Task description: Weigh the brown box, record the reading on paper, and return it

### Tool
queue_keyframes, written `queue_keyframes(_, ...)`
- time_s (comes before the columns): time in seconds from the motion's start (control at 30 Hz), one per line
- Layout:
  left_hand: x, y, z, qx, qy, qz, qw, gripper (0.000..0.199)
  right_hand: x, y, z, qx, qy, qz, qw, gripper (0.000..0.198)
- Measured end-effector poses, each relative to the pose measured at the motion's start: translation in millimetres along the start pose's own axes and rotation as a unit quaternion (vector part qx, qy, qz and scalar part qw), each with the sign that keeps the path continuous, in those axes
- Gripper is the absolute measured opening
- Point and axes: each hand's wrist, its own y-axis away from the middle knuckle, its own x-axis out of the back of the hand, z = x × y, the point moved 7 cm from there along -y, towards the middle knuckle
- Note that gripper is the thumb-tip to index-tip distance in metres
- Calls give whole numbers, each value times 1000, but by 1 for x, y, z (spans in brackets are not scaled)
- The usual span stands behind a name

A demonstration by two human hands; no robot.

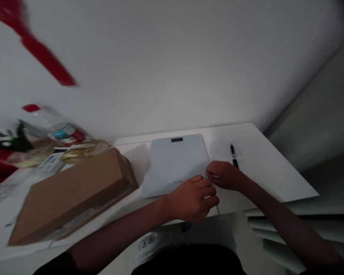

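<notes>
A flat white scale (176,162) with a small dark display at its far edge lies on the white table (263,168). Over the scale's near right corner, my left hand (193,198) is closed with its fingers curled. My right hand (223,175) is closed too, its fingers pinched together by the scale's right edge. The two hands almost meet; whatever may be between their fingers is too small or hidden to make out. Past my right hand lie a printed sheet of paper (218,149) and a black pen (233,151).
A brown cardboard box (77,187) sits left of the scale. Behind it are a clear bottle with a red cap (57,124), crumpled golden wrapping (81,152) and red items. A white wall (172,68) bearing a red shape (46,57) rises behind the table.
</notes>
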Motion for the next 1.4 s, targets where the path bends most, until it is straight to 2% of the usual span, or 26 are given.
queue_keyframes(0.2, -62, -44, 5, -61, -24, -41, 997, 7, 28, 44, 60, -142, 24, 12, 990, 26)
queue_keyframes(0.37, -103, -76, 7, -46, -122, -27, 991, 10, 48, 67, 122, -295, 32, 56, 953, 20)
queue_keyframes(0.5, -122, -86, 4, -16, -157, -50, 986, 12, 42, 73, 147, -370, 0, 41, 928, 27)
queue_keyframes(0.63, -128, -85, -1, 2, -154, -70, 986, 13, 31, 66, 147, -377, -23, 7, 926, 31)
queue_keyframes(0.77, -134, -82, -5, 14, -122, -109, 986, 15, 29, 57, 143, -367, 1, -27, 930, 18)
queue_keyframes(0.87, -138, -81, -6, 25, -93, -149, 984, 18, 34, 53, 142, -352, -13, -15, 936, 18)
queue_keyframes(0.93, -139, -81, -6, 28, -82, -161, 983, 20, 39, 53, 143, -342, -61, 21, 938, 23)
queue_keyframes(1.0, -138, -80, -6, 30, -74, -158, 984, 19, 46, 56, 149, -345, -132, 88, 925, 26)
queue_keyframes(1.07, -137, -80, -7, 30, -66, -148, 986, 18, 52, 62, 160, -361, -229, 181, 886, 27)
queue_keyframes(1.13, -136, -79, -8, 29, -59, -141, 988, 17, 56, 70, 170, -376, -322, 264, 828, 23)
queue_keyframes(1.2, -137, -78, -8, 26, -57, -139, 988, 18, 58, 74, 176, -374, -371, 304, 794, 26)
queue_keyframes(1.27, -137, -78, -8, 26, -59, -143, 988, 18, 61, 77, 174, -363, -360, 317, 799, 37)
queue_keyframes(1.4, -137, -78, -9, 29, -59, -140, 988, 17, 64, 83, 164, -344, -269, 319, 841, 44)
